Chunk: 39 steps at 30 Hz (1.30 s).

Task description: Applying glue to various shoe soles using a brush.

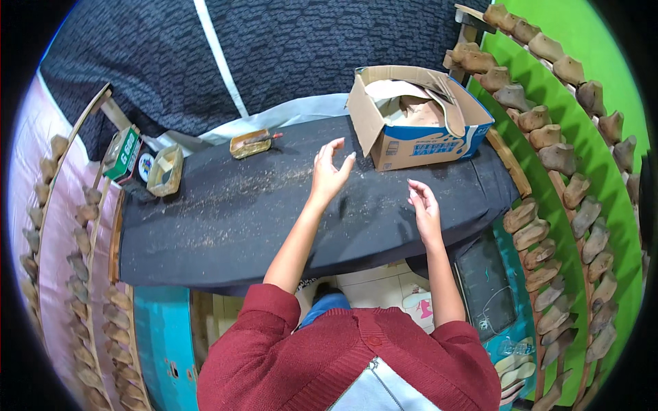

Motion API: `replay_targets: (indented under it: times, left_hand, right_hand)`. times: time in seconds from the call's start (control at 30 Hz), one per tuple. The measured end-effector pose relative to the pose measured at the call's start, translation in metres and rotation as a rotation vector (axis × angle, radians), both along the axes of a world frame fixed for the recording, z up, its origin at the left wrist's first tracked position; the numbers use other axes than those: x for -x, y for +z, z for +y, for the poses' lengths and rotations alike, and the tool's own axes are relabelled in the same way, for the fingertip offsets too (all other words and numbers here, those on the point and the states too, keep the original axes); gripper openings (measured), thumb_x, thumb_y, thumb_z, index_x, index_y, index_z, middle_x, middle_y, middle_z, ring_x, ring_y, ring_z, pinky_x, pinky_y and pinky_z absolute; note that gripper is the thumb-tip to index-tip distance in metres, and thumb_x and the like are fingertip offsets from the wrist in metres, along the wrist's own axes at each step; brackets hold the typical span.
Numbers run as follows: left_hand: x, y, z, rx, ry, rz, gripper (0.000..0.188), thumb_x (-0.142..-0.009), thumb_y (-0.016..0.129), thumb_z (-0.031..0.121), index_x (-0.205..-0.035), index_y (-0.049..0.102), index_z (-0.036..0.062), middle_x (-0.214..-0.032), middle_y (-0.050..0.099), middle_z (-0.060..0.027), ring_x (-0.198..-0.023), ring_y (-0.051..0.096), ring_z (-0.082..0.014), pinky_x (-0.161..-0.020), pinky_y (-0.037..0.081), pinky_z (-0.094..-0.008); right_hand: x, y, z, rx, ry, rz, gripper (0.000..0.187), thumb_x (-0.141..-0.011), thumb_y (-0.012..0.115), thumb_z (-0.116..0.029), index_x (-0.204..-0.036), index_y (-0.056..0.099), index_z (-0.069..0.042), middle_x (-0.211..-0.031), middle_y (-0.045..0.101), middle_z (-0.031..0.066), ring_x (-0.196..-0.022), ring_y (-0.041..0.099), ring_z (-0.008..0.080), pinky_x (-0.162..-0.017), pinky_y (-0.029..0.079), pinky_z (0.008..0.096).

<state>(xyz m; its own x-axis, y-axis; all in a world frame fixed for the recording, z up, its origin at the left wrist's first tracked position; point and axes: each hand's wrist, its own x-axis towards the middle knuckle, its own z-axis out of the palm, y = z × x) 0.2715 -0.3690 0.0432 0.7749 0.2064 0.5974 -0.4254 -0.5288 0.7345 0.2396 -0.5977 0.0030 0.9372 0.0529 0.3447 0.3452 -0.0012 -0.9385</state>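
Note:
Above the dark cloth-covered table [226,236], my left hand [330,172] is raised with thumb and fingers apart, holding nothing. To its right, my right hand [425,207] has loosely bent fingers that are not closed, and nothing shows in it. Just beyond both hands stands an open cardboard box [425,147], white and blue on its sides. Curved tan and pale sheet pieces [404,92] stick up inside it; the bottom of the box is hidden. My right hand is in front of the box, apart from it.
A yellowish tub [251,144] with a reddish-handled tool lies at the table's back. Left are another tub [165,171] and a green tin [123,154]. Pale crumbs dot the cloth. Racks of wooden shoe lasts [558,157] flank both sides. A dark curtain [295,55] hangs behind.

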Motion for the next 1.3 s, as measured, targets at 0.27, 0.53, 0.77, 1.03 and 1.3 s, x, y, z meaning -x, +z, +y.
replay_targets:
  times: [0.27, 0.53, 0.77, 1.03, 1.3]
  left_hand:
    - [-0.107, 0.039, 0.004, -0.115, -0.011, -0.086, 0.070, -0.064, 0.072, 0.032, -0.118, 0.040, 0.0011, -0.105, 0.053, -0.0180, -0.100, 0.050, -0.0280, -0.085, 0.039, -0.0366]
    - [-0.167, 0.074, -0.019, -0.408, -0.066, 0.154, 0.105, -0.052, 0.076, 0.041, -0.133, 0.017, 0.0080, -0.118, 0.045, -0.0187, -0.108, 0.042, -0.0343, -0.088, 0.032, -0.0472]
    - [-0.193, 0.067, -0.023, -0.485, -0.031, 0.106, 0.100, -0.052, 0.074, 0.038, -0.131, 0.022, 0.0071, -0.099, 0.058, -0.0150, -0.097, 0.052, -0.0316, -0.085, 0.034, -0.0432]
    - [-0.193, 0.074, -0.026, -0.508, -0.015, 0.104, 0.096, -0.051, 0.072, 0.036, -0.127, 0.026, -0.0005, -0.093, 0.060, -0.0142, -0.090, 0.056, -0.0306, -0.081, 0.037, -0.0421]
    - [-0.171, 0.084, -0.042, -0.414, -0.005, -0.123, 0.088, -0.049, 0.072, 0.032, -0.118, 0.032, -0.0049, -0.087, 0.060, -0.0152, -0.081, 0.059, -0.0288, -0.078, 0.042, -0.0395]
  right_hand:
    - [-0.020, 0.006, 0.013, -0.035, -0.061, 0.023, 0.027, -0.086, 0.049, -0.016, -0.110, 0.050, -0.003, -0.107, 0.052, 0.0022, -0.098, 0.048, 0.0093, -0.081, 0.039, 0.0231]
    - [-0.038, 0.016, 0.041, -0.152, -0.092, 0.048, 0.025, -0.085, 0.050, -0.013, -0.109, 0.050, -0.003, -0.105, 0.051, 0.0034, -0.098, 0.047, 0.0114, -0.083, 0.038, 0.0239]
    - [-0.046, 0.031, 0.049, -0.214, -0.114, 0.000, 0.026, -0.087, 0.047, -0.014, -0.110, 0.050, -0.003, -0.107, 0.052, 0.0032, -0.101, 0.048, 0.0108, -0.080, 0.040, 0.0232]
    - [-0.041, 0.036, 0.045, -0.277, -0.117, 0.038, 0.023, -0.087, 0.046, -0.013, -0.108, 0.051, -0.003, -0.108, 0.052, 0.0041, -0.100, 0.048, 0.0116, -0.080, 0.041, 0.0237]
    - [-0.037, 0.043, 0.032, -0.340, -0.107, 0.074, 0.024, -0.086, 0.049, -0.015, -0.108, 0.050, -0.004, -0.107, 0.053, 0.0034, -0.098, 0.048, 0.0109, -0.082, 0.039, 0.0240]
